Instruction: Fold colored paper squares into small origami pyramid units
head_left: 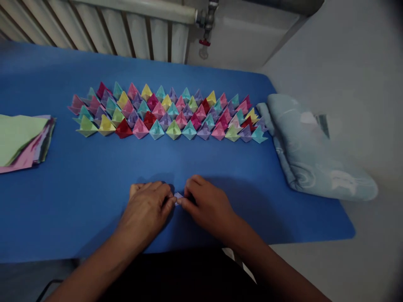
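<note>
A small pale purple folded paper is pinched between my two hands near the front of the blue table. My left hand grips its left side with thumb and fingertips. On the right side, the thumb and curled fingers of my right hand close on the same paper. Most of the paper is hidden by the fingertips. Beyond my hands stand rows of small folded paper boats in pink, red, yellow, green, teal and purple.
A stack of coloured paper sheets lies at the left of the blue table. A folded grey-green blanket rests at the right, against the wall. Behind the table are a white radiator and a pipe with a red valve.
</note>
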Demonstrator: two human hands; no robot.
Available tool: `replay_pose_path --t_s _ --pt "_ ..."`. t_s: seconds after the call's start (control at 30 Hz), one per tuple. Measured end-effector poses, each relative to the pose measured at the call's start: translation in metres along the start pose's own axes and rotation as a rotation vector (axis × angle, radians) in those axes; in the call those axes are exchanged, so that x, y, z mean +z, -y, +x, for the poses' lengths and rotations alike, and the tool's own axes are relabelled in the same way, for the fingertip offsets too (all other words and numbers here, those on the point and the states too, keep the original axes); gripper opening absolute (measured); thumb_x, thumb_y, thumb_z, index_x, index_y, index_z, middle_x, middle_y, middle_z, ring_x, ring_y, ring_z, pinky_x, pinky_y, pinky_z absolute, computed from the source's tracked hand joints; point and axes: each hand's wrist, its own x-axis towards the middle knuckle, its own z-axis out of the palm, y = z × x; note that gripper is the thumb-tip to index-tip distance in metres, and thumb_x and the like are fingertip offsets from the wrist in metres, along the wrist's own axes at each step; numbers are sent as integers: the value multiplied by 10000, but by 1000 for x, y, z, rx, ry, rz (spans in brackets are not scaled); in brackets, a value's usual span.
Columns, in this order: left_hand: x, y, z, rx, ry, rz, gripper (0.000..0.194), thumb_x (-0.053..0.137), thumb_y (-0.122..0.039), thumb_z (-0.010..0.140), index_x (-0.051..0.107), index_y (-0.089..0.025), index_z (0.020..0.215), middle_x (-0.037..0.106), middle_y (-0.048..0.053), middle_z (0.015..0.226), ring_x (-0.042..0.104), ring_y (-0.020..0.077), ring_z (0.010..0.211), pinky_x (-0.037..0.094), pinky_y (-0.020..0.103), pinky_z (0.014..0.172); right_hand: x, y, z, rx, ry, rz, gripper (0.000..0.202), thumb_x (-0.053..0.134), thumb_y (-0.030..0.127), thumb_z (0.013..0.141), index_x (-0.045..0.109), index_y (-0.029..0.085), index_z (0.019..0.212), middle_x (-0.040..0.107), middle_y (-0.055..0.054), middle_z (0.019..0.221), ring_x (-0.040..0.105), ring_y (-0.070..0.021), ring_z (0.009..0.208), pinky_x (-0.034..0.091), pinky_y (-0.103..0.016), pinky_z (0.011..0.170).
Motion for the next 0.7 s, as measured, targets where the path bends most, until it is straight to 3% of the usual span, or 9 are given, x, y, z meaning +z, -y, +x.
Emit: replay_pose_path --t_s 0.1,0.3,0.7 --pt "3 7 -6 94 -60 -44 159 463 -275 933 603 -212 893 656 5 839 585 190 805 343 392 789 -4 2 2 -28 30 -44 154 586 303 878 556 179 792 554 -5 849 485 -107 664 285 -248 560" --pt "19 28 -28 411 -270 5 289 387 -167 974 584 -231 1176 663 46 1059 567 182 898 391 358 795 -5 1 3 -61 6 -29 213 562 327 896 520 175 753 509 17 797 430 -87 619 269 -241 557" --pt "32 34 -38 489 -386 69 328 375 -126 962 565 -172 1225 661 77 1113 573 211 951 450 396 850 -4 4 4 -60 -11 9 211 630 269 854 501 175 717 463 43 775 430 -89 667 309 -236 625"
